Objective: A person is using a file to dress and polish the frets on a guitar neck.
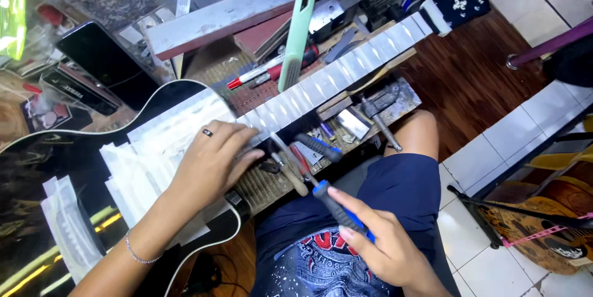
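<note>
Left hand [213, 161] flat, fingers spread on glossy black guitar body [74, 167] over white tape. Right hand [377, 244] fingers closed round blue-black ribbed tool handle [336, 207], tip at taped fretboard [333, 77].

I am looking down at a black guitar [55, 167] lying across the workbench, its neck [346, 71] masked in pale tape. My left hand [213, 161] is pressing flat on the white paper strips [160, 142] covering the body near the neck joint. My right hand [380, 244] is gripping a blue-and-black tool handle [340, 210], its tip pointing toward the neck. A green-handled tool [296, 37] is resting across the bench above.
</note>
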